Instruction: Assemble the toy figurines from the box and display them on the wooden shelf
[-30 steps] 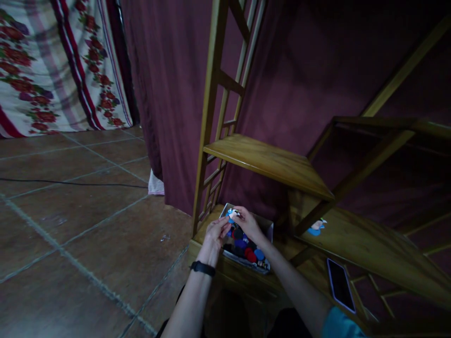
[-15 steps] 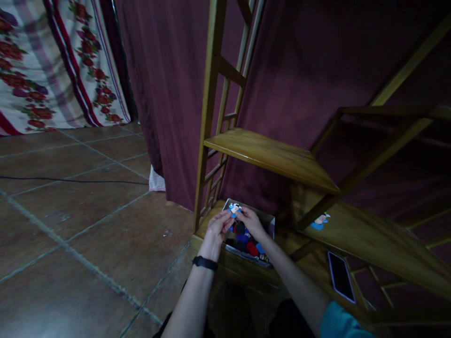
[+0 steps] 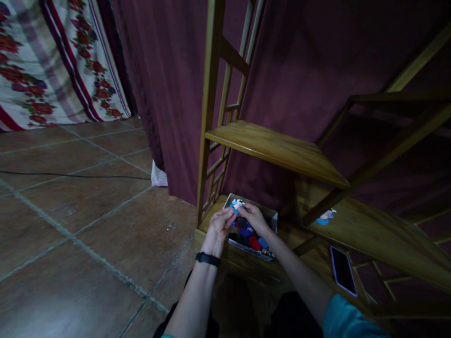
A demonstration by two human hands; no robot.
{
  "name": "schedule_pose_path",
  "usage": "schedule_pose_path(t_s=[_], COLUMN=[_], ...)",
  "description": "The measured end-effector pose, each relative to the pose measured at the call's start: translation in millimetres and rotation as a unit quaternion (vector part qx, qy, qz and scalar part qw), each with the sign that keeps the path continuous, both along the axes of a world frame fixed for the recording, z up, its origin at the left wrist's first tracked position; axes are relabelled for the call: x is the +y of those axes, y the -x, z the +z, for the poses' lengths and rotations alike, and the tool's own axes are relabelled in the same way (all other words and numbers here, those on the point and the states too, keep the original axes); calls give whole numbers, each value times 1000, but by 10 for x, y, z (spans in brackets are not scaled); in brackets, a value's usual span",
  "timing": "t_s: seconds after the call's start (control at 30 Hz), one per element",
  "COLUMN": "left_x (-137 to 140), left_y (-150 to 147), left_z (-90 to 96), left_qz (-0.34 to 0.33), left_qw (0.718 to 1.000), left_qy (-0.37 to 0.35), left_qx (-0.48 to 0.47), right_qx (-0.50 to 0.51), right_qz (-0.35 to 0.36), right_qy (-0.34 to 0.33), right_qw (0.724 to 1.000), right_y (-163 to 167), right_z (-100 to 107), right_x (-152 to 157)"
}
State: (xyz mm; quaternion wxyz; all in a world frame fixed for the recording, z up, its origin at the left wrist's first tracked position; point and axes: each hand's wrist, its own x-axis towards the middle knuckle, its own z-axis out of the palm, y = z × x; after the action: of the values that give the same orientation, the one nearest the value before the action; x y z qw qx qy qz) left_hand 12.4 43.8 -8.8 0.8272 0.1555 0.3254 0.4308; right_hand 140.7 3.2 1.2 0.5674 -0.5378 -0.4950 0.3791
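This looks like a room in a home; which room, I cannot tell. At ten o'clock hangs a white cloth printed with red flowers and stripes [image 3: 66,61], and from eleven to one o'clock runs a plain maroon fabric drape [image 3: 169,94]. Brown square floor tiles with pale joints [image 3: 88,253] spread out at eight o'clock, crossed by a thin black cord [image 3: 81,175] at nine. A varnished yellow-brown wooden shelf unit [image 3: 275,145] with latticed sides bears, at four o'clock, a dark-screened phone with a pale purple edge [image 3: 343,271].
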Motion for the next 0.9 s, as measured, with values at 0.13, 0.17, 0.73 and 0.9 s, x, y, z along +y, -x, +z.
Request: schedule_pose_path(t_s=[0.13,0.17,0.73,0.9], left_x=[1,5,29,17], left_y=[-12,-18,1,5], left_z=[-15,-19,67,115], left_qz=[10,8,-70,-80], left_qw=[1000,1000,989,986], left_qy=[-3,-5,-127,-144], left_qx=[7,9,-17,-14], right_qx=[2,5,74,46], right_qz=[-5,-9,83,96], right_qy=[12,13,3,14], right_qw=[1000,1000,994,994], right_y=[-3,-4,-90,-135], right_z=[-45,-64,130,213], right_x=[12,15,-11,-41])
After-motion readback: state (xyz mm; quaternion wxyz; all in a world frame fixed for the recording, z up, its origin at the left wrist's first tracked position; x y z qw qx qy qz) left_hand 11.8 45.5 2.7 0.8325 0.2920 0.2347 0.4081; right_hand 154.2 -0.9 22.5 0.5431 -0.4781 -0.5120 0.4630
